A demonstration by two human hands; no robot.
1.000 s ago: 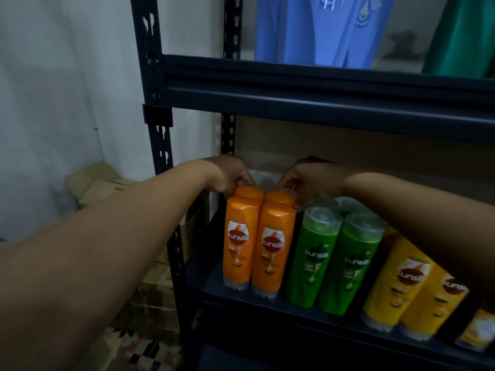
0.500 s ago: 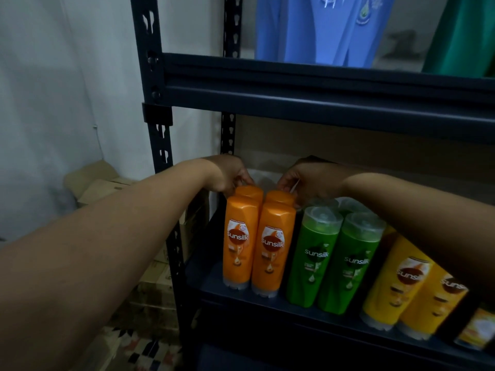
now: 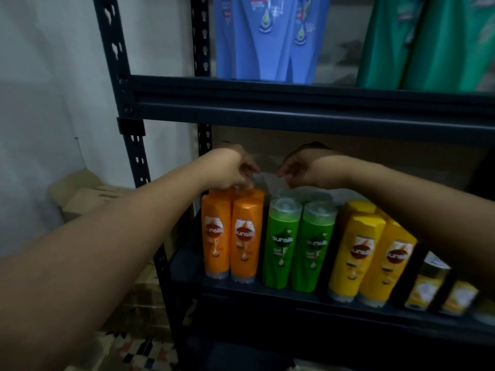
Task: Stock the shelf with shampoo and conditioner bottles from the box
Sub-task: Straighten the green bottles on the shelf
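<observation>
Two orange Sunsilk bottles [image 3: 231,236] stand upright at the left end of the dark shelf [image 3: 267,293], with more orange ones behind them. My left hand [image 3: 231,168] reaches in from the left, its fingertips curled down onto the caps of the rear orange bottles. My right hand [image 3: 300,168] hovers just above the clear caps of the green bottles [image 3: 297,245], fingers loosely curled with nothing seen in them. Yellow bottles [image 3: 372,255] stand to the right of the green ones. The box is out of sight.
Blue bottles [image 3: 267,36] and green bottles [image 3: 428,41] fill the upper shelf. Small yellow packs [image 3: 442,287] sit at the far right. The rack's front post [image 3: 134,156] stands left of my arm. Cardboard boxes [image 3: 80,194] lie on the floor by the wall.
My right hand has left the orange bottles' caps and now hangs over the green ones. The view has tilted upward, showing more of the upper shelf. My left hand stays on the orange caps.
</observation>
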